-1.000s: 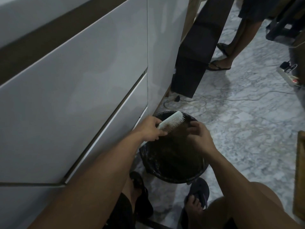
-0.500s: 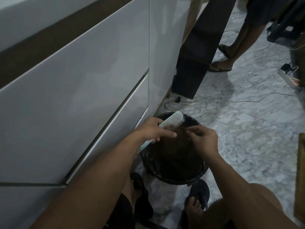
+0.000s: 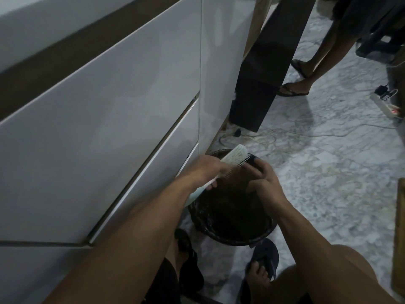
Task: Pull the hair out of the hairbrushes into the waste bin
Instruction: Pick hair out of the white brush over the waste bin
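A pale hairbrush (image 3: 235, 157) with white bristles is held over a round black waste bin (image 3: 221, 233) on the marble floor. My left hand (image 3: 207, 171) grips the brush by its handle, bristles pointing right and down. My right hand (image 3: 264, 182) hovers over the bin just right of the bristles, fingers bent and pinched together near the brush tip. Whether hair is between those fingers is too dark to tell. The bin's inside is dark and lined with a black bag.
White glossy drawers (image 3: 109, 128) rise on the left, close to the bin. A dark panel (image 3: 267, 69) leans behind it, with cables (image 3: 258, 137) on the floor. Another person's legs (image 3: 306, 73) stand at the back right, near a power strip (image 3: 388, 106). My sandalled feet (image 3: 260, 268) flank the bin.
My right hand has moved up to the brush bristles after dropping toward the bin. My left hand keeps the brush over the bin, shifted slightly.
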Available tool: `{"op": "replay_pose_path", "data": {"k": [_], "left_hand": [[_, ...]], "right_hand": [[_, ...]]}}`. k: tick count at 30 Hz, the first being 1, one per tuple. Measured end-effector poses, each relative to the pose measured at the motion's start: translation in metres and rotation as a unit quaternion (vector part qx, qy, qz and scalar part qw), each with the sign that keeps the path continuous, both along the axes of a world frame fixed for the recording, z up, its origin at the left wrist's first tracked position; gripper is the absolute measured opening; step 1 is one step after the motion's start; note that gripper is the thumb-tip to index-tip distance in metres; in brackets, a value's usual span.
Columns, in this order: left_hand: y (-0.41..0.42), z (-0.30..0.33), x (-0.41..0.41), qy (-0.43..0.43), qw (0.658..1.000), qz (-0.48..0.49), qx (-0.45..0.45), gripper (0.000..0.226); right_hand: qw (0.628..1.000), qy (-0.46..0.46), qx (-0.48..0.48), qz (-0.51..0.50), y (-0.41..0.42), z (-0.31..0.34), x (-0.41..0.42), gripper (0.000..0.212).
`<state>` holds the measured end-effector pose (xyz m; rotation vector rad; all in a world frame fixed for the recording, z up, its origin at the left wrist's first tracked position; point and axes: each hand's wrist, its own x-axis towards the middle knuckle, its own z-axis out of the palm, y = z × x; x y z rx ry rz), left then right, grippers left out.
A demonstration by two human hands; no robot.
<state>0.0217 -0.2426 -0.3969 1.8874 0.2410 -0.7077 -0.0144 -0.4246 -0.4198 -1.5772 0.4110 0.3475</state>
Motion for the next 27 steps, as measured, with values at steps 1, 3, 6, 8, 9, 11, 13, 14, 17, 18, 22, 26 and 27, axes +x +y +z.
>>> {"op": "replay_pose_path", "data": {"k": [1,3,6,8,9,11,13,14,17,18,22,26,27], "left_hand": [[-0.002,-0.001,0.001,0.019,1.0,0.001,0.0,0.038],[-0.005,-0.003,0.002,0.037,0.999,-0.014,0.005,0.04],[-0.006,-0.003,0.001,0.013,0.999,-0.038,0.021,0.024],[-0.004,-0.004,0.001,-0.01,0.999,-0.041,0.027,0.019],[-0.002,-0.008,0.001,-0.02,0.998,-0.04,0.032,0.019],[0.001,-0.015,0.002,-0.038,0.997,-0.037,0.049,0.025],[0.005,-0.019,0.003,-0.053,0.997,-0.021,0.056,0.029],[0.007,-0.019,0.004,-0.06,0.997,-0.009,0.054,0.031],[0.01,-0.019,0.006,-0.058,0.997,0.009,0.051,0.035],[0.009,-0.018,0.006,-0.05,0.998,0.011,0.047,0.035],[0.003,-0.015,0.003,-0.023,0.999,0.0,0.022,0.037],[0.0,-0.014,0.001,-0.018,1.0,0.003,0.006,0.035],[-0.001,-0.013,0.0,-0.018,1.0,0.002,0.002,0.036]], "right_hand": [[1.0,0.009,0.023,0.018,0.004,0.0,0.0,0.085],[0.997,0.014,0.056,0.048,0.009,-0.001,-0.001,0.083],[0.997,0.01,0.015,0.074,0.009,-0.002,-0.001,0.065],[0.995,0.008,-0.066,0.078,0.007,-0.001,0.0,0.043],[0.993,0.002,-0.097,0.074,0.005,0.001,0.0,0.03],[0.991,0.0,-0.128,0.046,0.001,0.0,0.0,0.018],[0.989,-0.001,-0.149,-0.017,-0.004,-0.002,0.003,0.02],[0.985,-0.006,-0.163,-0.054,-0.008,-0.003,0.005,0.022],[0.979,-0.002,-0.165,-0.116,-0.016,-0.003,0.01,0.025],[0.982,0.001,-0.152,-0.113,-0.017,-0.003,0.01,0.024],[0.986,-0.033,-0.16,-0.04,-0.008,-0.001,0.005,0.017],[0.97,-0.101,-0.214,0.048,0.005,0.002,-0.001,0.013],[0.965,-0.11,-0.23,0.069,0.007,0.001,-0.002,0.013]]}}
